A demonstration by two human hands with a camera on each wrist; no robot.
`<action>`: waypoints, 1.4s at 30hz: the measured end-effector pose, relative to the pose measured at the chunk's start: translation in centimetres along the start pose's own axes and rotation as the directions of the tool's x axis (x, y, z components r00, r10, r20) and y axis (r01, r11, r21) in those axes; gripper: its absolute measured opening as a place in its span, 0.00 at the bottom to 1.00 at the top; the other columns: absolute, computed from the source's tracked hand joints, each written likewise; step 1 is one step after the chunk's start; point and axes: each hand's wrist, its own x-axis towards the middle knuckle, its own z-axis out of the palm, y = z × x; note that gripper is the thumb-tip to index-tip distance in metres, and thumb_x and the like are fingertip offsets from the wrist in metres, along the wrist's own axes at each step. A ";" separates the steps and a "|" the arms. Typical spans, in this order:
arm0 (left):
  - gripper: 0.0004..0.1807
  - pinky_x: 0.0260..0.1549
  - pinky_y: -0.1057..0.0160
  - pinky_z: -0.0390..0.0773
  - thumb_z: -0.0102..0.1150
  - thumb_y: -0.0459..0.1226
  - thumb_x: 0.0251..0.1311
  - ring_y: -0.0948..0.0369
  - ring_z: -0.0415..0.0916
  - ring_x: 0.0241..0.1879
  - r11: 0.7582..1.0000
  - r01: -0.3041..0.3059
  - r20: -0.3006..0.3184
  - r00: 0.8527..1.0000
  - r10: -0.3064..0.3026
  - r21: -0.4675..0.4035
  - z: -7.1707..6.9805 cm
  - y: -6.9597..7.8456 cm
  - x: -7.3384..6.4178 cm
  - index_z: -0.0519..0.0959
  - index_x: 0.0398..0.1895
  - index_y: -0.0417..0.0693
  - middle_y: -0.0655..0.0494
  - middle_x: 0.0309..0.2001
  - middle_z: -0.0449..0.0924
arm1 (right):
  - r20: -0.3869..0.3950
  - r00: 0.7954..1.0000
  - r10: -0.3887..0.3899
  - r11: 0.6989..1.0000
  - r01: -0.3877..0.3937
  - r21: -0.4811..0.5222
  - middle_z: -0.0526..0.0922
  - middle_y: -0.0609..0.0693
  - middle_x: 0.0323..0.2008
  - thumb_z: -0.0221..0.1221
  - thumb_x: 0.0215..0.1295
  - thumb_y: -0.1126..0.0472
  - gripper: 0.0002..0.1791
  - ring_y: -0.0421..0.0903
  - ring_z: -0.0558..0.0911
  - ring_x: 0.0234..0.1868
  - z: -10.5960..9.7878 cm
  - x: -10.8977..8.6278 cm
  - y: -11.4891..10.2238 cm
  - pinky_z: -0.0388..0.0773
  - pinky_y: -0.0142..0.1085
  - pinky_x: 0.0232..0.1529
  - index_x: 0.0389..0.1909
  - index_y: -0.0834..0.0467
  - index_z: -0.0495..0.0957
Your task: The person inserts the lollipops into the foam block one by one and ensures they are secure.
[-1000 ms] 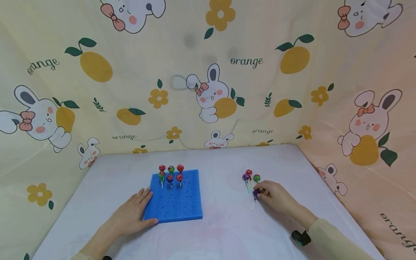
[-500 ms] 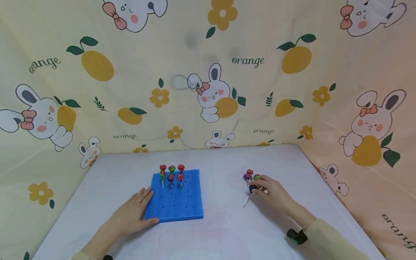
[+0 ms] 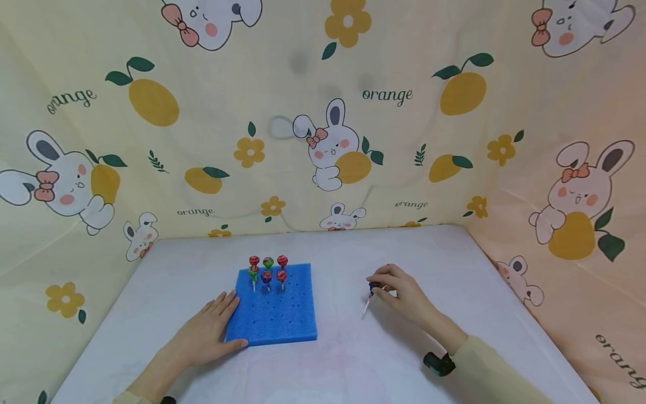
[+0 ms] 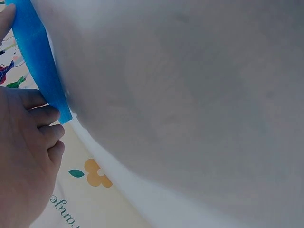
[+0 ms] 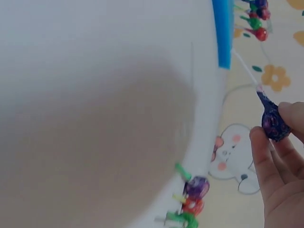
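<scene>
"orange" lettering [image 3: 387,95], repeated, on cream backdrop [image 3: 252,84]

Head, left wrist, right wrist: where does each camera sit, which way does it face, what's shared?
Head: on the person's head, facing forward and down at the table and foam; left hand, right hand and both sleeves show.
Left wrist: on that wrist, looking across the table at the foam's edge; only the left hand shows.
Right wrist: on that wrist, looking at a lollipop the right hand pinches; only that hand shows.
Shared: head and right wrist both show the pinched lollipop.
</scene>
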 end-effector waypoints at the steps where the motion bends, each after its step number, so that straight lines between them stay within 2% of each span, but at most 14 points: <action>1: 0.63 0.74 0.35 0.58 0.53 0.77 0.57 0.37 0.52 0.79 1.000 -0.001 -0.001 1.000 0.001 0.002 0.0 0.0 0.0 0.61 0.79 0.35 0.36 0.80 0.56 | -0.002 1.000 0.000 1.000 0.000 0.005 0.81 0.54 0.50 0.68 0.63 0.74 0.16 0.44 0.85 0.40 0.2 0.2 -0.1 0.87 0.34 0.40 0.52 0.63 0.86; 7: 0.63 0.74 0.35 0.59 0.54 0.76 0.58 0.37 0.52 0.79 1.000 -0.007 -0.002 1.000 0.007 -0.005 -0.1 0.0 0.0 0.61 0.79 0.34 0.36 0.80 0.56 | 0.008 1.000 0.013 0.999 -0.013 0.030 0.82 0.56 0.53 0.68 0.64 0.74 0.17 0.48 0.86 0.42 1.4 1.0 -1.0 0.87 0.36 0.42 0.54 0.62 0.86; 17: 0.63 0.75 0.35 0.58 0.54 0.76 0.58 0.37 0.51 0.79 1.000 -0.005 0.003 1.000 0.005 -0.017 -0.1 0.1 -0.2 0.60 0.79 0.35 0.36 0.80 0.56 | 0.024 0.999 0.032 0.997 -0.033 0.065 0.84 0.52 0.56 0.63 0.70 0.71 0.16 0.50 0.85 0.51 3.1 2.4 -2.8 0.87 0.37 0.48 0.55 0.57 0.86; 20: 0.63 0.75 0.35 0.58 0.54 0.76 0.58 0.37 0.51 0.79 1.000 -0.008 0.001 1.000 0.008 -0.024 -0.2 0.1 -0.2 0.60 0.79 0.34 0.36 0.80 0.56 | 0.018 1.000 0.018 0.996 -0.019 0.088 0.84 0.52 0.55 0.63 0.69 0.72 0.16 0.51 0.84 0.53 3.8 2.9 -3.2 0.87 0.39 0.50 0.55 0.59 0.86; 27: 0.62 0.75 0.36 0.57 0.53 0.76 0.58 0.38 0.50 0.80 1.000 -0.007 -0.001 1.000 0.007 -0.017 0.0 0.0 -0.2 0.60 0.79 0.35 0.37 0.80 0.55 | 0.003 1.000 -0.028 0.993 0.027 0.111 0.84 0.52 0.54 0.63 0.69 0.72 0.16 0.48 0.85 0.50 5.0 4.1 -4.5 0.87 0.36 0.48 0.55 0.57 0.86; 35: 0.62 0.75 0.36 0.57 0.54 0.75 0.59 0.37 0.52 0.79 1.000 -0.011 -0.006 1.000 0.011 -0.014 -0.2 0.2 -0.2 0.60 0.79 0.34 0.36 0.80 0.56 | -0.004 0.997 -0.079 0.984 0.078 0.163 0.84 0.52 0.53 0.63 0.70 0.72 0.15 0.45 0.84 0.47 6.5 5.4 -6.1 0.86 0.33 0.45 0.55 0.61 0.85; 42: 0.61 0.75 0.36 0.59 0.54 0.75 0.59 0.37 0.53 0.79 1.000 -0.015 -0.022 1.000 0.016 0.003 -0.1 0.0 -0.2 0.61 0.79 0.34 0.36 0.79 0.57 | 0.007 0.997 -0.081 0.974 0.077 0.211 0.83 0.52 0.54 0.63 0.71 0.70 0.14 0.44 0.84 0.47 7.7 6.6 -7.3 0.86 0.33 0.45 0.55 0.62 0.85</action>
